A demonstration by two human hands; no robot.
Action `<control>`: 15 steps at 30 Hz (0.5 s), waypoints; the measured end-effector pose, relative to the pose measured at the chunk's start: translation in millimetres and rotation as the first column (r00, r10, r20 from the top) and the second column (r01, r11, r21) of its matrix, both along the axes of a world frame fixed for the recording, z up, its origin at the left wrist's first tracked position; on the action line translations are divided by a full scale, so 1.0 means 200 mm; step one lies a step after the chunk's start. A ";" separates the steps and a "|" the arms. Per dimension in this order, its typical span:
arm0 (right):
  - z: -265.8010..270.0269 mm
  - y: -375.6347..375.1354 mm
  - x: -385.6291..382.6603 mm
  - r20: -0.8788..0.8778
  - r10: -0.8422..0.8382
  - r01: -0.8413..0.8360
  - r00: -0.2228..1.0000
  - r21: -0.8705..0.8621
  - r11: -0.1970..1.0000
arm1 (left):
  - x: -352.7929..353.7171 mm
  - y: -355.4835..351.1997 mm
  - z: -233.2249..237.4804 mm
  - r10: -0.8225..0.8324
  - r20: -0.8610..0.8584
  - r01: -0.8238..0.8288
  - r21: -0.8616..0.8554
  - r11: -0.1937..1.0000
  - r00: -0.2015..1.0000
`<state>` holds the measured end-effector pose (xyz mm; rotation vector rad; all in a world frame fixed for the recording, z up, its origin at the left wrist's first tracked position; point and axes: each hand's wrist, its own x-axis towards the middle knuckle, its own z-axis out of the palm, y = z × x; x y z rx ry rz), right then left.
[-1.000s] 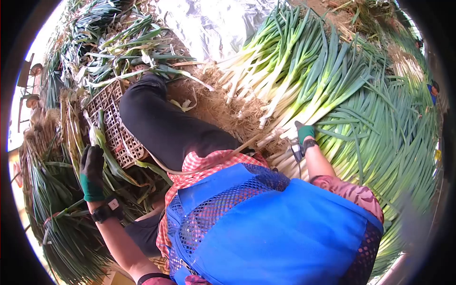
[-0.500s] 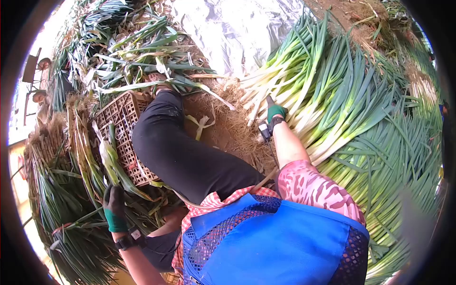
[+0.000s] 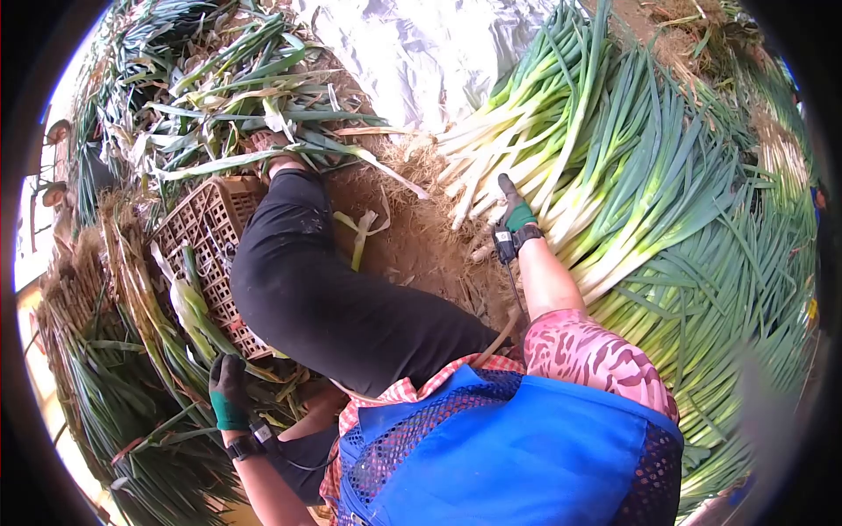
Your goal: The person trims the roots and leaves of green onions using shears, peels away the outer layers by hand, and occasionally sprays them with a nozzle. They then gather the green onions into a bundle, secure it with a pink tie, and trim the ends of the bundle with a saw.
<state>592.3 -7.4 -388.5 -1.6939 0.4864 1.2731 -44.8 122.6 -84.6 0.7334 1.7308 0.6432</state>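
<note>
My right hand (image 3: 515,203), in a dark and green glove, is at the white stem ends of a spread pile of long green onions (image 3: 614,202). Its thumb or a finger points up along the stems, and no onion shows clearly in its grasp. My left hand (image 3: 229,391), gloved alike, is low on the left with its fingers extended. It holds nothing visible and is close to a loose green onion stalk (image 3: 195,307) with peeling outer leaves. That stalk leans by a brown plastic crate (image 3: 224,206).
Onion bundles with roots (image 3: 83,298) stand on the left. Discarded leaves (image 3: 254,96) lie heaped around my foot. Silvery sheeting (image 3: 412,53) covers the ground ahead. Root trimmings (image 3: 417,167) and bare soil (image 3: 395,237) lie between my leg and the pile.
My right hand has turned, showing more of the glove's dark side, and shifted slightly right. My left hand has moved slightly right and down in view. The camera view has shifted a little.
</note>
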 end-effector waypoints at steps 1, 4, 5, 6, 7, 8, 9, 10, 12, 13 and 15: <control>-0.01 0.00 0.02 -0.007 0.024 -0.024 1.000 0.012 1.000 | 0.02 0.01 0.01 -0.014 -0.025 0.014 -0.026 1.000 1.000; -0.01 0.03 0.03 -0.002 -0.109 0.108 0.994 0.147 0.983 | 0.07 0.02 -0.03 -0.010 -0.034 0.007 -0.083 0.997 0.999; -0.01 0.04 0.01 -0.013 -0.149 0.149 0.989 0.187 0.971 | 0.07 0.01 -0.03 0.001 -0.035 -0.005 -0.103 0.995 0.999; -0.01 0.06 0.00 -0.012 -0.136 0.136 0.991 0.198 0.971 | 0.06 0.00 -0.03 0.010 -0.039 -0.015 -0.124 0.992 0.999; 0.03 0.11 0.00 -0.009 -0.124 0.124 0.992 0.211 0.970 | 0.06 -0.01 -0.03 0.027 -0.047 -0.033 -0.131 0.991 0.999; 0.09 0.16 0.00 -0.006 -0.116 0.115 0.993 0.222 0.968 | 0.03 -0.03 -0.05 -0.020 -0.063 0.015 -0.075 0.997 0.998; 0.18 0.23 -0.04 -0.014 -0.149 0.145 0.989 0.322 0.935 | -0.02 -0.06 -0.08 -0.066 -0.083 0.065 -0.022 0.998 0.994; 0.12 0.26 0.01 -0.207 -0.073 0.145 0.976 0.360 0.921 | -0.04 -0.06 -0.07 -0.121 -0.120 0.122 -0.001 0.993 0.985; 0.20 0.42 -0.01 -0.051 -0.064 0.080 0.997 0.407 0.910 | -0.08 -0.05 -0.04 -0.229 -0.212 0.236 0.007 0.972 0.950; 0.22 0.50 -0.01 -0.024 -0.046 0.052 0.999 0.410 0.911 | -0.06 -0.05 0.00 -0.222 -0.236 0.227 -0.006 0.974 0.946; 0.12 0.65 0.06 0.052 0.013 -0.029 0.999 0.328 0.944 | 0.03 -0.02 0.10 -0.146 -0.252 0.143 -0.030 0.989 0.957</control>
